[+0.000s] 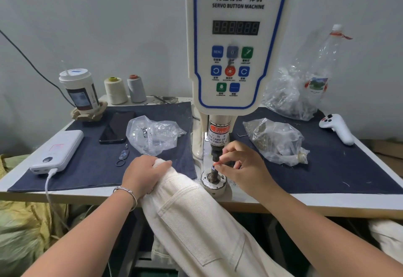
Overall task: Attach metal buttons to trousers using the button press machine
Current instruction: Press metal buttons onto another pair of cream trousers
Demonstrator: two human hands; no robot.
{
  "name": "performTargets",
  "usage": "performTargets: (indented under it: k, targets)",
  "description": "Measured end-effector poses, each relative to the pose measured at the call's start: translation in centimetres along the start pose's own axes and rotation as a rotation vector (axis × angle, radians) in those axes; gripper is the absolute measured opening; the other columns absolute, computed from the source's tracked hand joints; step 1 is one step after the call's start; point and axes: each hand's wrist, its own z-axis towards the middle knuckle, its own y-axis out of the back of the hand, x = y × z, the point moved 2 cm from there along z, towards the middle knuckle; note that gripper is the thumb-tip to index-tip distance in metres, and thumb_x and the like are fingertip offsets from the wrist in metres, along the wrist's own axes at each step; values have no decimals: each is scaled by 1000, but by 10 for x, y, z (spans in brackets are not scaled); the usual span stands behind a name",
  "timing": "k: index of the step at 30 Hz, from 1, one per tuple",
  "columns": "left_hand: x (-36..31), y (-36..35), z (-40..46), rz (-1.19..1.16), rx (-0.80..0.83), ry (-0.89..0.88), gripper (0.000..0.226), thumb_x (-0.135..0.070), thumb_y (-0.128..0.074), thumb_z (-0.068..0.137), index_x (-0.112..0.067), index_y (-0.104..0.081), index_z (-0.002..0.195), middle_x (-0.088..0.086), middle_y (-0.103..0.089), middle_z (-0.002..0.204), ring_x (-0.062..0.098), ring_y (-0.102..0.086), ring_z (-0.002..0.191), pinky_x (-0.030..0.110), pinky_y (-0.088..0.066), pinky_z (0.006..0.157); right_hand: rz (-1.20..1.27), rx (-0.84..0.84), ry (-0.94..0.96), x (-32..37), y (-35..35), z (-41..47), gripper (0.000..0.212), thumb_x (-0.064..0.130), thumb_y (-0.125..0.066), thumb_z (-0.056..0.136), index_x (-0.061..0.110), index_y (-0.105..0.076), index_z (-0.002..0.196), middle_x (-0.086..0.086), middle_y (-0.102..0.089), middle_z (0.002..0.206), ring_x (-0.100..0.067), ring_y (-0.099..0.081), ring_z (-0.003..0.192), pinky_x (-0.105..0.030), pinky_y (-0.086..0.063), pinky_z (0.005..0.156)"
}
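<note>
Grey wall behind; white worktop [327,200] covered with dark denim cloth [152,111]. Servo button machine [236,43] stands mid-worktop. Left side: lidded cup [78,89], two thread cones [125,90], phone [116,129], power bank [57,151], clear bag [154,135]. Right side: bag of buttons [277,140], plastic bottle [322,67], white controller [337,128]. Cream trousers [196,222] run lengthwise from the near edge up to the lower die [213,178], waist end at the worktop. Left hand [144,175] grips the trousers' upper end, fingers curled. Right hand [239,165] pinches a small part, too small to identify, at the die, just under the punch [217,153].
</note>
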Motion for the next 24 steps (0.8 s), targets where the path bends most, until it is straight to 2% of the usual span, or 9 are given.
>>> performTargets:
  k: [4,6,10,13,15,17,19,21,24]
  targets:
    - [1,-1,1,-2,-4,9,60,-47,-62,87,-20,-29,45,-6,-31,39,16,-33,47,31,-25,51,4,9,-2,2,1,-3,6,12,-79,78,8,-76,81,0,-61,91,0,-53,62,-10,-40,56]
    - [1,-1,0,-9,-7,11,57,-52,-57,82,-20,-29,43,-6,-32,39,15,-33,47,31,-25,51,27,7,16,3,4,-6,2,10,-77,80,10,-76,82,-1,-62,90,-3,-56,68,-11,-41,58]
    - [2,1,-2,-120,52,103,63,-50,-57,89,-22,-31,40,-9,-30,38,11,-30,46,31,-27,56,21,-88,-13,5,15,-17,6,12,-74,81,13,-72,76,3,-63,86,-8,-57,77,-12,-38,61]
    - [-10,17,-13,-314,140,153,49,-44,-58,95,-22,-39,56,-6,-41,59,15,-39,60,31,-32,62,30,-89,-11,14,31,-34,11,9,-72,82,15,-71,73,7,-64,79,-7,-56,72,-13,-40,60]
    - [-24,38,-28,-252,186,42,43,-42,-54,98,-6,-54,75,4,-48,83,18,-46,74,24,-38,66,12,-28,0,23,42,-47,14,9,-70,84,19,-73,73,8,-66,74,-8,-58,70,-15,-43,61]
    - [-43,60,-52,-122,193,-138,53,-49,-50,96,1,-62,84,3,-52,92,16,-52,83,23,-42,76,28,63,-25,36,50,-57,15,12,-67,87,22,-73,78,8,-69,73,-10,-60,69,-21,-48,64]
    - [-67,76,-81,-54,232,-302,63,-63,-45,93,-5,-66,83,4,-58,85,17,-56,81,36,-47,78,79,117,-15,56,52,-62,14,11,-65,89,21,-74,86,5,-71,76,-14,-64,72,-31,-52,71]
    - [-95,88,-107,-134,314,-363,64,-69,-43,88,-11,-71,90,8,-67,83,25,-62,80,46,-50,77,151,193,48,83,51,-65,22,8,-68,88,22,-72,104,4,-73,92,-12,-66,85,-30,-53,80]
    - [-132,102,-131,-195,411,-461,51,-67,-45,88,-27,-74,100,8,-69,78,27,-62,72,36,-49,67,184,466,162,120,49,-66,61,15,-75,83,30,-50,136,14,-63,123,0,-54,118,-23,-44,100]
